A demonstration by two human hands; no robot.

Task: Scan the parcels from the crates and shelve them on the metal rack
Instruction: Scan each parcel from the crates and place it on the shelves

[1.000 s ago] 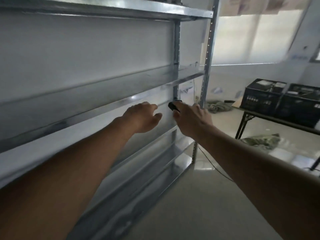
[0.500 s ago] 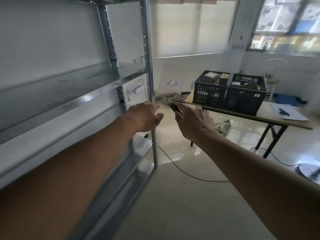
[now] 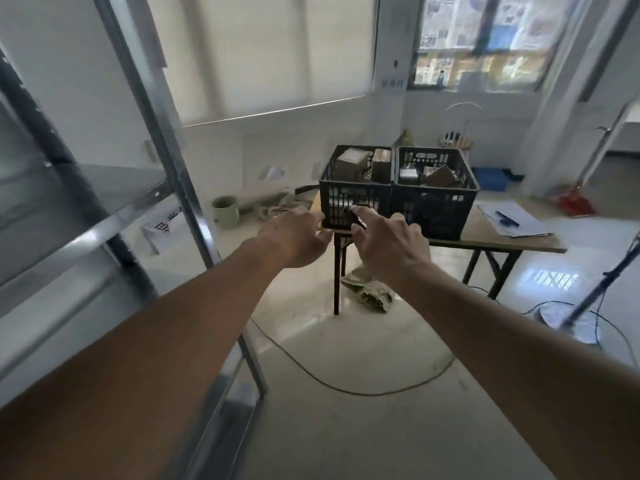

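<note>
Along the left side of the room stands the metal rack [image 3: 114, 202], its shelves bare where they show. Across the floor, a wooden worktop [image 3: 498, 239] carries two black crates side by side and touching: the left crate [image 3: 356, 188] and the right crate [image 3: 436, 199], each holding parcels [image 3: 351, 162], boxes piled loosely inside. Papers with a pen [image 3: 512, 221] lie on the worktop to the right of the crates. A cable [image 3: 346, 386] snakes over the floor. Both arms reach forward toward the crates. The left hand [image 3: 294, 237] has its fingers loosely curled and holds nothing. The right hand [image 3: 388, 244] has its grip clamped on a small dark scanner [image 3: 356, 216], pinched at the fingertips.
</note>
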